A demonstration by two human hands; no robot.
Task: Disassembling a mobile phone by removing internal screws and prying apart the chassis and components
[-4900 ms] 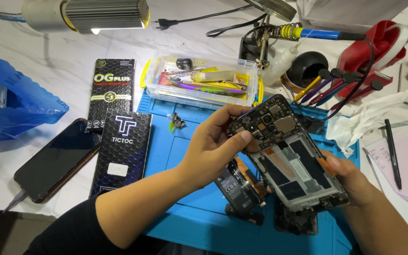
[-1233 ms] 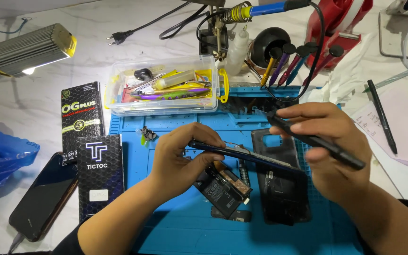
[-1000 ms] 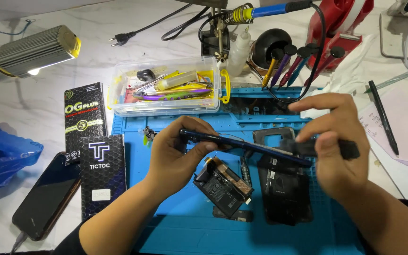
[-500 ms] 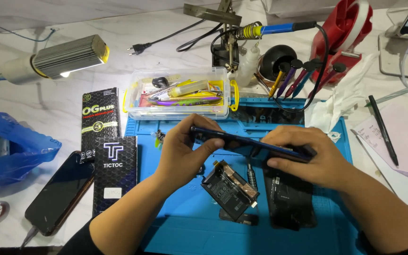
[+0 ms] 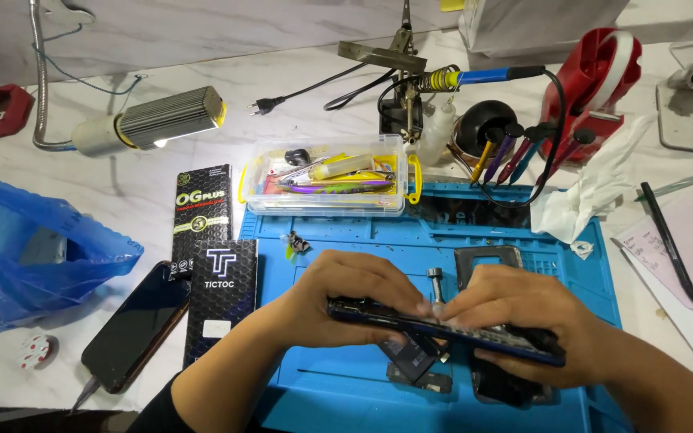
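Both hands hold an opened dark phone body (image 5: 378, 313) edge-on above a blue work mat (image 5: 346, 393). My left hand (image 5: 346, 289) grips its left end, fingers curled over the top. On the right end sits my right hand (image 5: 523, 317), its fingers pressing down on the phone's upper face. Under the phone lie loose dark phone parts (image 5: 419, 365), partly hidden by the hands. A small metal cylinder (image 5: 435, 281) stands on the mat just behind the phone.
A clear plastic box of tools (image 5: 326, 180) sits at the mat's far edge. Two black flat packages (image 5: 216, 281) and a dark phone (image 5: 134, 325) lie left, beside a blue plastic bag (image 5: 34, 256). Soldering iron (image 5: 475, 78), lamp (image 5: 162, 120), red holder (image 5: 595, 76), tissue (image 5: 595, 192), pen (image 5: 667, 240).
My right hand no longer holds the dark tool it had a second ago and now presses on the phone. The phone has been lowered flatter toward the mat. The view shifted back.
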